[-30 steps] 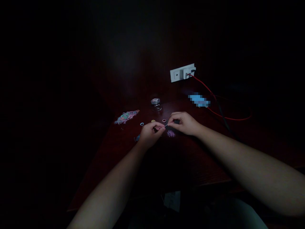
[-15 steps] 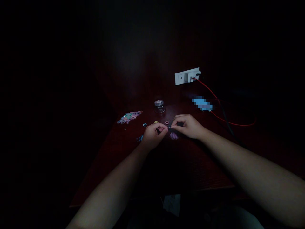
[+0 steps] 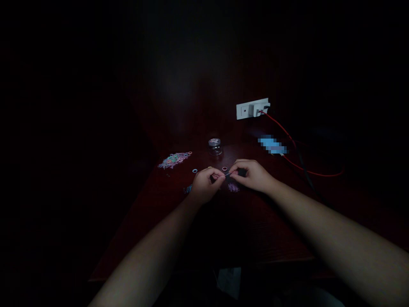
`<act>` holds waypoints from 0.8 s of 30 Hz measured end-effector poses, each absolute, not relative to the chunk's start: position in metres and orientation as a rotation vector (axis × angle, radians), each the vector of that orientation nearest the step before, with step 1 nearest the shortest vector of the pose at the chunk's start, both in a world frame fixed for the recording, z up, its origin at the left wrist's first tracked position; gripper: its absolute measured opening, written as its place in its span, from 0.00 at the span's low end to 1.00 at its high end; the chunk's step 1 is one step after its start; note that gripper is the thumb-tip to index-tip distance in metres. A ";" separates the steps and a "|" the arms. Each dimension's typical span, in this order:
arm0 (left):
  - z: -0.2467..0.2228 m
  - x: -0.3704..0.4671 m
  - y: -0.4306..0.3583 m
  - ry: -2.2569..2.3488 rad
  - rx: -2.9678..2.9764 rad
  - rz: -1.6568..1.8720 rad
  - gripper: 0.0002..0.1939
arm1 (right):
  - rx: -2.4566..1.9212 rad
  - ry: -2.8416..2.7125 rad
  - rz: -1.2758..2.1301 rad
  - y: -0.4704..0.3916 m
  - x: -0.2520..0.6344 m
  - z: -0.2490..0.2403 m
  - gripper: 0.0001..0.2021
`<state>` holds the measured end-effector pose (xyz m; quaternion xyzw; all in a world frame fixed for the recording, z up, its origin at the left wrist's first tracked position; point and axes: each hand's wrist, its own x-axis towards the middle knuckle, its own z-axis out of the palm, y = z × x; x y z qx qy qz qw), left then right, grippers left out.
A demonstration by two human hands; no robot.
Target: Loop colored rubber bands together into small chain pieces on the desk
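My left hand [image 3: 207,184] and my right hand [image 3: 251,174] meet above the table, each pinching with thumb and fingertips. Between them runs a thin, pale rubber band [image 3: 227,174], pulled short and straight. Just below the fingertips lies a small heap of purple rubber bands [image 3: 233,187]. Blue rubber bands [image 3: 189,188] show partly from behind my left hand. Beyond the hands are a pink ring-shaped band [image 3: 224,169] and a light blue one [image 3: 194,171]; a yellow band [image 3: 210,167] is mostly covered by my left hand.
A larger pile of mixed pastel bands [image 3: 175,160] lies at the table's left. A small clear jar [image 3: 214,146] with a lid stands at the back. On the wall, a white socket [image 3: 253,109] holds a charger; its red cable [image 3: 315,172] curves past a blurred blue object [image 3: 272,145].
The whole view has shifted slightly, so everything sits a little lower. Both hands keep their pinch on the rubber band, with only a slight change in the fingers.
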<state>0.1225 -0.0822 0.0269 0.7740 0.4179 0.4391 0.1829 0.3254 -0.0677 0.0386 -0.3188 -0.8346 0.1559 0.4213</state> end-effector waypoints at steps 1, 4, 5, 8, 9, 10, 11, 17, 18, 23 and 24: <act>0.027 0.122 -0.082 1.179 2.187 1.238 0.05 | -0.792 -2.093 0.391 -0.068 0.325 0.039 0.04; 0.027 0.122 -0.082 1.170 2.200 1.229 0.06 | -0.767 -2.094 0.410 -0.070 0.325 0.041 0.05; 0.027 0.122 -0.082 1.163 2.204 1.229 0.06 | -0.760 -2.092 0.414 -0.070 0.325 0.041 0.05; 0.029 0.122 -0.083 1.152 2.203 1.249 0.05 | -0.751 -2.083 0.407 -0.072 0.325 0.043 0.04; 0.029 0.122 -0.083 1.158 2.199 1.264 0.05 | -0.754 -2.083 0.402 -0.072 0.325 0.043 0.04; 0.029 0.122 -0.083 1.169 2.196 1.278 0.05 | -0.759 -2.086 0.397 -0.072 0.325 0.043 0.05; 0.029 0.122 -0.083 1.182 2.195 1.289 0.05 | -0.767 -2.088 0.392 -0.072 0.325 0.042 0.05; 0.027 0.123 -0.083 1.191 2.234 1.296 0.04 | -0.776 -2.062 0.412 -0.072 0.325 0.042 0.05; 0.027 0.123 -0.083 1.186 2.245 1.293 0.04 | -0.775 -2.060 0.418 -0.072 0.325 0.041 0.05; 0.027 0.124 -0.084 1.206 2.263 1.276 0.04 | -0.804 -2.053 0.418 -0.070 0.325 0.040 0.06; 0.027 0.124 -0.084 1.207 2.264 1.274 0.04 | -0.807 -2.052 0.415 -0.069 0.325 0.039 0.06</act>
